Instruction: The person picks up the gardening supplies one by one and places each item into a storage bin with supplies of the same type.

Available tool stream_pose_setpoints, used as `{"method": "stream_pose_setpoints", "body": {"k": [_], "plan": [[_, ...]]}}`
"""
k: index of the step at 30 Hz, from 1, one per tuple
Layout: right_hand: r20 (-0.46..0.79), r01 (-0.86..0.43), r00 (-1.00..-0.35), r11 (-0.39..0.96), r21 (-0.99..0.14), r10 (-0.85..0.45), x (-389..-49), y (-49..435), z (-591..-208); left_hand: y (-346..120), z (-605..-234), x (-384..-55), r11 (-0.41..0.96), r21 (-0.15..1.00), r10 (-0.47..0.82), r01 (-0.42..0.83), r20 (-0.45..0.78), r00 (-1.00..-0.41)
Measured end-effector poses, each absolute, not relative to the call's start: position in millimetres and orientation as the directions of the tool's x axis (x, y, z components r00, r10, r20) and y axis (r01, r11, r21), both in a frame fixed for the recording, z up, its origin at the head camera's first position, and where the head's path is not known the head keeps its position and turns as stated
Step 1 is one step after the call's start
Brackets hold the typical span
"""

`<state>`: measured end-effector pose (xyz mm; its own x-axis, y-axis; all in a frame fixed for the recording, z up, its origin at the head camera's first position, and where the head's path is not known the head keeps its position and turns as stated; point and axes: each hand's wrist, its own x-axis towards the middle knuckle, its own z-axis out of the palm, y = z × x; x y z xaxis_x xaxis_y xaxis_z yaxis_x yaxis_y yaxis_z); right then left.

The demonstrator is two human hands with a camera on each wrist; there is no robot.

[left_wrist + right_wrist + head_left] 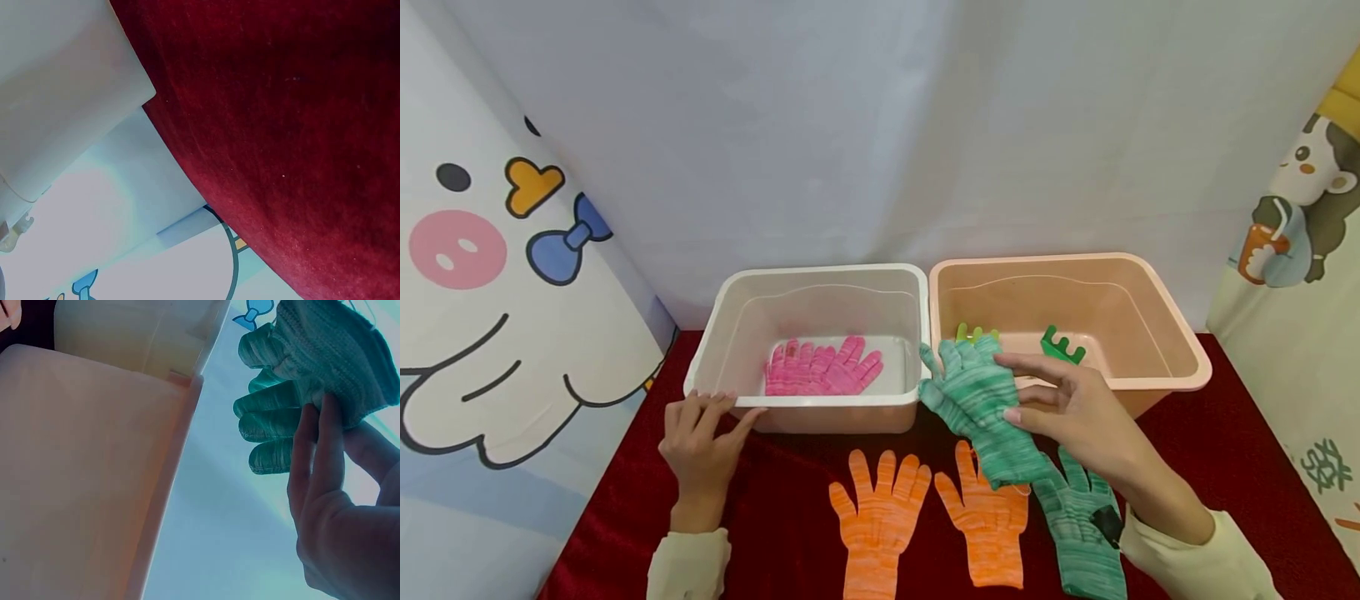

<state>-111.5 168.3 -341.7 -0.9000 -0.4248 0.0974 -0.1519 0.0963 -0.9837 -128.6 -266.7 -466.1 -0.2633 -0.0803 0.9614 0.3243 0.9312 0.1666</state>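
Note:
My right hand (1078, 408) pinches a green knitted glove (981, 408) by its edge, thumb on the near side. The glove hangs in the air before the two basins, fingers pointing up and left; in the right wrist view the glove (337, 362) shows its cuff at the upper right. My left hand (703, 442) grips the front left rim of the white basin (835, 402), fingers over the edge and thumb along the front. Two pink gloves (823, 368) lie inside that basin. The left wrist view leaves the left hand out.
A peach basin (1172, 367) stands right of the white one, holding a green toy rake-like piece (1062, 346) and a lime piece (976, 333). On the red cloth (782, 517) lie an orange glove (876, 525), another orange glove (992, 533) and a second green glove (1086, 533).

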Motion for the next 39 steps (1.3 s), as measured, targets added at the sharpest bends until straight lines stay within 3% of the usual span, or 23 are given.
{"method": "stream_pose_setpoints", "body": {"k": [7,31,39], "plan": [[0.122,-0.165,-0.892,0.062,-0.984,-0.435,-118.3,153.0,-341.2,-266.7,-465.3,-127.5,0.936,0.167,-0.081,0.309,0.959,-0.272],[0.143,-0.209,-0.917,0.143,-0.967,-0.373,-148.7,102.9,-335.2,-266.7,-467.1,-128.2,0.938,0.171,-0.086,0.302,0.958,-0.275],[0.158,-0.195,-0.914,0.064,-0.979,-0.374,-159.7,88.2,-335.4,-266.9,-467.9,-129.3,0.937,0.171,-0.087,0.306,0.959,-0.269]]}}
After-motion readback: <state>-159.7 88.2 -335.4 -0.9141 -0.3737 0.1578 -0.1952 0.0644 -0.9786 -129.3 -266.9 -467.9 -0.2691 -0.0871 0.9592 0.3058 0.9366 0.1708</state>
